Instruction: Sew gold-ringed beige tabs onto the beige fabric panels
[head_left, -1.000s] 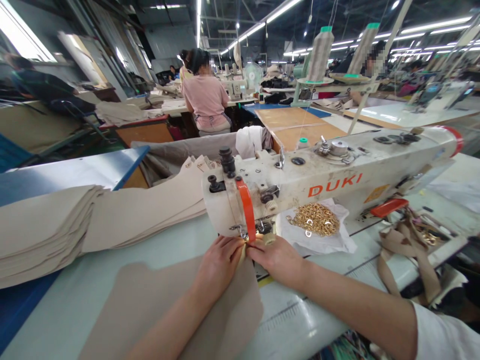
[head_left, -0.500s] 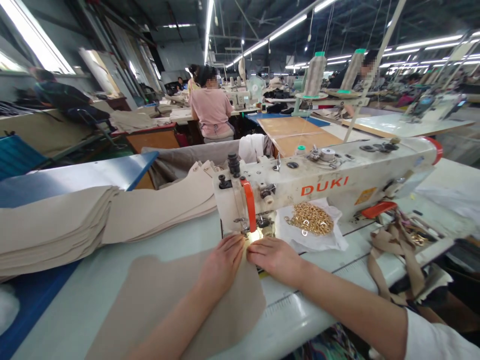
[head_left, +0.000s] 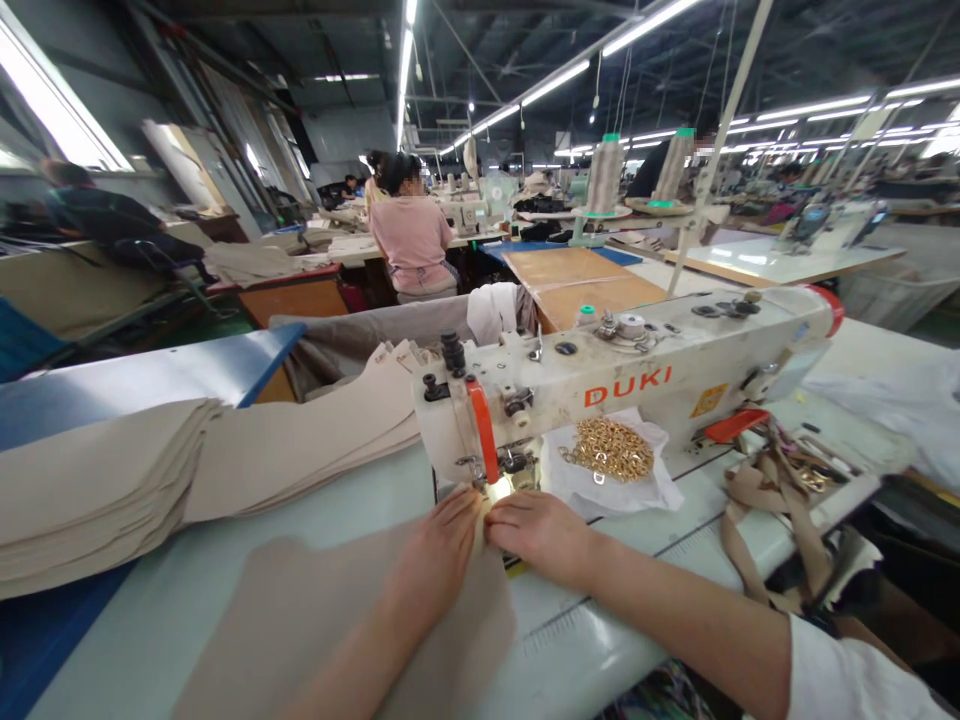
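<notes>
- Left hand point(head_left: 435, 550) and right hand point(head_left: 536, 535) lie side by side, almost touching, fingers together and flat on the tan fabric panel point(head_left: 225, 630); whether they pinch its edge or only press down, we cannot tell.
- We are working right at the needle: a raised edge of the panel sits between our fingertips, just in front of the presser foot point(head_left: 487, 478) of the DUKI sewing machine point(head_left: 622, 385). We judge the step in hand to be guiding that edge under the foot.
- This hold calls for even pressure, with the edge kept lined up at the foot.
- The panel runs from under both hands toward us, across the pale sewing table point(head_left: 337, 490).
- Left of our hands lies a stack of cut tan panels point(head_left: 97, 490).
- Ahead and right of our hands, gold-coloured metal rings point(head_left: 607, 450) sit on a white sheet point(head_left: 660, 490).
- Farther right lie tan straps point(head_left: 772, 510).
- Well ahead, a co-worker in a pink top point(head_left: 412, 235) sits at another table.
</notes>
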